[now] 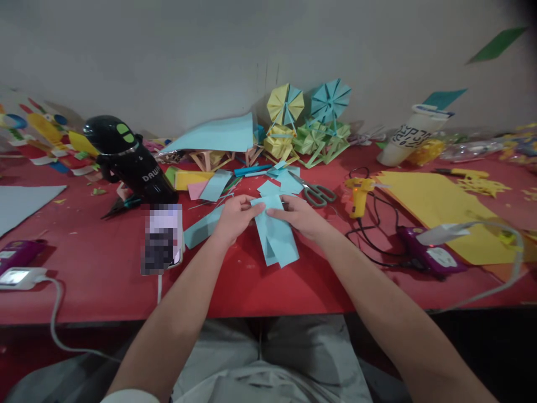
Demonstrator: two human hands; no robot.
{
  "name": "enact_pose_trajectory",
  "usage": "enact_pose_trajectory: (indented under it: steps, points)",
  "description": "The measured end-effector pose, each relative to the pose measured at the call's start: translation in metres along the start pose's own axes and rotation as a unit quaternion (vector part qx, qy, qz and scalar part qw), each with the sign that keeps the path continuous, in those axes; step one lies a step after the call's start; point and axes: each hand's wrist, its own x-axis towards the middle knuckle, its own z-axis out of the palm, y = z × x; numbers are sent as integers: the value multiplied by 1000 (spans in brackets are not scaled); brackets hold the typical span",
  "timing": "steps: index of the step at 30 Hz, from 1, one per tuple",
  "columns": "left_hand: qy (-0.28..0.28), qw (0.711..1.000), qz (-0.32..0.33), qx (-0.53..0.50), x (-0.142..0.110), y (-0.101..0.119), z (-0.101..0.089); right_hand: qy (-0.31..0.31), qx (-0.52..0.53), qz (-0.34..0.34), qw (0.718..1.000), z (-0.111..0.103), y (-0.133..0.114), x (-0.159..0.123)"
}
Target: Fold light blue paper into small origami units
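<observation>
Between my two hands is a folded light blue paper (282, 234), its far end pinched and its two near ends spread apart toward me. My left hand (242, 211) grips its far left edge, thumb on top. From the right side my right hand (298, 214) pinches the same end, thumb also on top. Another light blue strip (201, 228) lies on the table beside my left wrist. Just beyond my hands are small blue paper scraps (269, 188) and a pair of grey-handled scissors (319, 193).
A yellow glue gun (359, 196) stands right, its cable running near a purple power strip (434, 252). Yellow paper sheets (444, 212) lie farther right. Left are a phone (163, 238) and a black bottle (134, 162). Folded paper wheels (331, 101) stand at the back.
</observation>
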Motion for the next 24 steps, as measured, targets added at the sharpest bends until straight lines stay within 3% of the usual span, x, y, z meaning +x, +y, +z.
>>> enact_pose_trajectory:
  steps: [8, 24]
  points:
    - [49, 993, 91, 49, 5, -5, -3, 47, -26, -29, 998, 1, 2, 1]
    - [28, 997, 63, -32, -1, 2, 2, 62, 13, -29, 998, 2, -6, -3]
